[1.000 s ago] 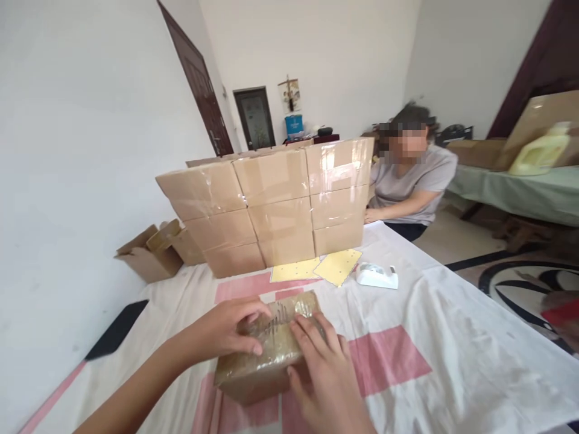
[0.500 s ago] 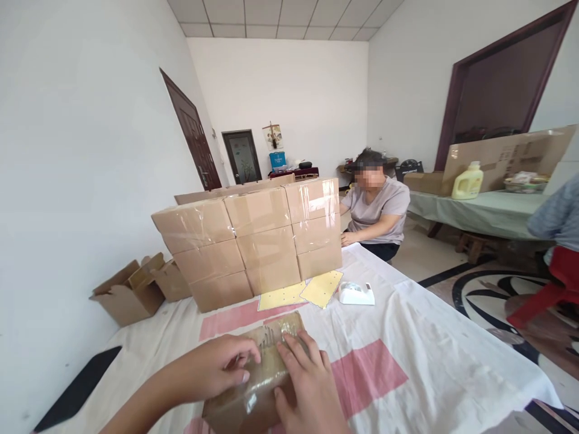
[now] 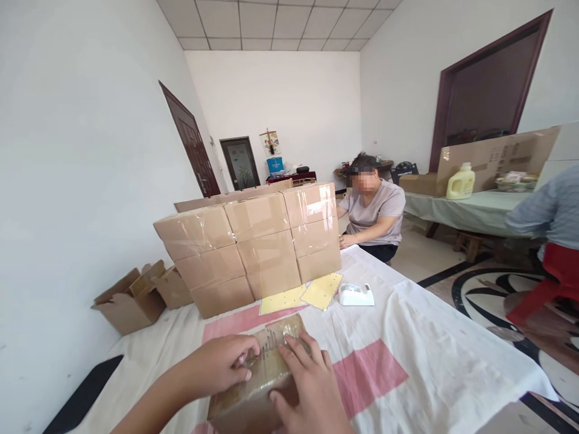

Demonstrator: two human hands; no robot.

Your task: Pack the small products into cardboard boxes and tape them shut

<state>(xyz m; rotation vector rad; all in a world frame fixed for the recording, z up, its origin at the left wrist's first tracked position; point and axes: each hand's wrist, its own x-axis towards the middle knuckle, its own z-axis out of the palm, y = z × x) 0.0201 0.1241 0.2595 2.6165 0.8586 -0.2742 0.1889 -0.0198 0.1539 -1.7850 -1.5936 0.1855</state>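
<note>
A small cardboard box [image 3: 253, 395] with shiny clear tape over its top lies on the cloth right in front of me. My left hand [image 3: 228, 364] is at the box's left top edge with fingers curled in and thumb close to them; what they pinch, if anything, is hidden. Across the right side of the top lies my right hand [image 3: 312, 377], fingers stretched out and apart, its thumb against the near side. Beyond the box are yellow dotted sheets [image 3: 322, 290] and a white tape dispenser [image 3: 356, 295].
Stacked taped cartons [image 3: 266, 259] form a wall at the table's far side. Opened cartons [image 3: 131, 301] stand at left, near a black flat object [image 3: 85, 395]. A person [image 3: 373, 211] sits beyond the table; another person's sleeve [image 3: 556, 205] shows at right. A yellow jug [image 3: 460, 182] stands on another table.
The view has shifted slightly. My left fingers have curled in closer at the box's top edge. My right hand stays on the box.
</note>
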